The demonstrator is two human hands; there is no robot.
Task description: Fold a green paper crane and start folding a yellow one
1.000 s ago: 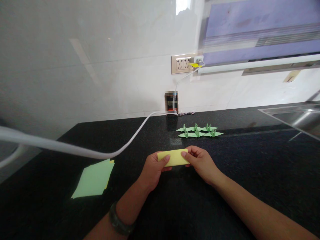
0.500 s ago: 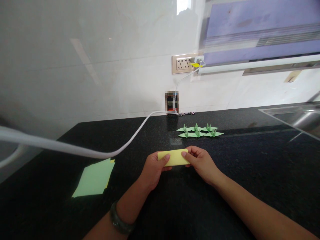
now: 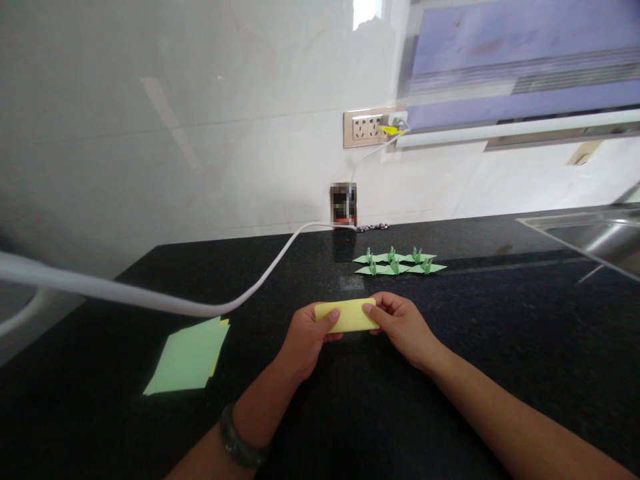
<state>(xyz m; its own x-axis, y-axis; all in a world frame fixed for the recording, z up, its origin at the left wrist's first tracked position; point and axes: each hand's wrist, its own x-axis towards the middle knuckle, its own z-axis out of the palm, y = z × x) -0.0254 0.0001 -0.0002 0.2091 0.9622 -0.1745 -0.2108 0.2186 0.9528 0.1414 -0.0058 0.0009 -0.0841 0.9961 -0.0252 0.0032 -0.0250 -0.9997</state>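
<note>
A strip of folded yellow paper (image 3: 353,316) is held level above the black countertop, its long sides running left to right. My left hand (image 3: 311,333) pinches its left end, thumb on the face and fingers behind. At the right end, my right hand (image 3: 400,327) grips it the same way. Beyond my hands, several green origami cranes (image 3: 395,267) stand in two rows with their wings spread. To the left lies a stack of paper sheets (image 3: 187,357), light green on top with yellow edges showing beneath.
A thick white cable (image 3: 190,308) crosses the left side in front of the wall. Against the wall stands a phone-sized object (image 3: 344,205), its front pixelated. A wall socket (image 3: 367,128) holds a plug. The steel sink (image 3: 600,237) is at the far right of the countertop (image 3: 480,320).
</note>
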